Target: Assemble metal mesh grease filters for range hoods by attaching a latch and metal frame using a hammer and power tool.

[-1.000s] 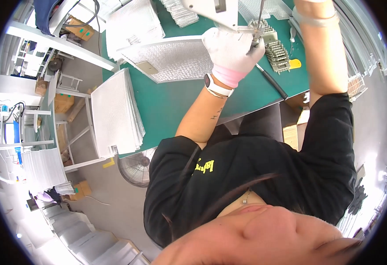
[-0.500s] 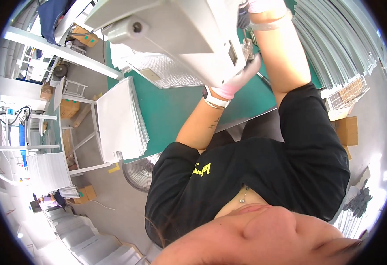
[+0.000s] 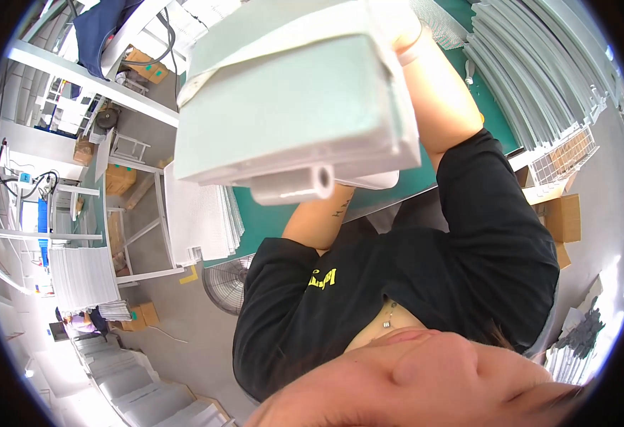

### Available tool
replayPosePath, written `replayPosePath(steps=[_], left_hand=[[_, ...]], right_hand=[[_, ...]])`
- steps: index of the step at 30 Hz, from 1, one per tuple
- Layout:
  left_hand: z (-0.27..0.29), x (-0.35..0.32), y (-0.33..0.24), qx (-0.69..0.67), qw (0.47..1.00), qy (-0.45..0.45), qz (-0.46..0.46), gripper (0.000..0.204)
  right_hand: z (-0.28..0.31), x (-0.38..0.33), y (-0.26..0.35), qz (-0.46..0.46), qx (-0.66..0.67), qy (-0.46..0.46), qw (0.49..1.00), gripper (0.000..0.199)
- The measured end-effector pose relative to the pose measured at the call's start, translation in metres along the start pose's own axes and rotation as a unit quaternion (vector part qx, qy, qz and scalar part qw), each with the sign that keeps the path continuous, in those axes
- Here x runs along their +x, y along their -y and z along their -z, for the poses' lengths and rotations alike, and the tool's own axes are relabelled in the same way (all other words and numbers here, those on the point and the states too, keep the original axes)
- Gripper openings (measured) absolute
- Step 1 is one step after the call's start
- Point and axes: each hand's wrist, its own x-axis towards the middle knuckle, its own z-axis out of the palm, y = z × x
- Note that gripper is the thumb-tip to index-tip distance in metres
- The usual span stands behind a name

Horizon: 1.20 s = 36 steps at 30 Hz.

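Right hand [image 3: 403, 21] gloved in white with a pink cuff, only partly seen at the top edge behind the big pale grey-green housing [image 3: 291, 107]; grip impossible to tell, though pressed against that housing's upper right corner. Left hand hidden behind the same housing, only the forearm [image 3: 323, 220] rising from below it, so openness not readable either. Housing held up close to the camera, above the green table [image 3: 269, 220], short tube stub [image 3: 294, 186] pointing down from its lower edge. Left of the housing, stack of white sheets [image 3: 198, 213] on a frame. Far left of it, brown cardboard boxes [image 3: 120, 178] on the floor. Right of the housing, rows of grey strips [image 3: 540, 78], and below them more brown cartons [image 3: 564, 217].
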Motion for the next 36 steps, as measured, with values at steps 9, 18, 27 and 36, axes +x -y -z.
replayPosePath(steps=[9, 18, 27, 36], left_hand=[[-0.047, -0.005, 0.052, 0.051, 0.946, -0.24, -0.212, 0.02], [-0.042, -0.05, 0.063, -0.107, 0.918, -0.286, -0.253, 0.019], [-0.072, -0.28, 0.188, -0.043, 0.933, 0.059, -0.353, 0.016], [-0.027, -0.133, 0.227, 0.103, 0.964, -0.019, 0.246, 0.068]], right_hand=[[-0.039, -0.073, 0.014, 0.021, -0.003, 0.017, 1.0, 0.035], [-0.087, -0.059, 0.05, -0.024, 0.049, -0.157, 0.986, 0.023], [-0.115, -0.073, 0.06, 0.074, -0.068, -0.044, 0.994, 0.021], [-0.124, -0.089, 0.043, 0.041, -0.083, -0.088, 0.992, 0.033]])
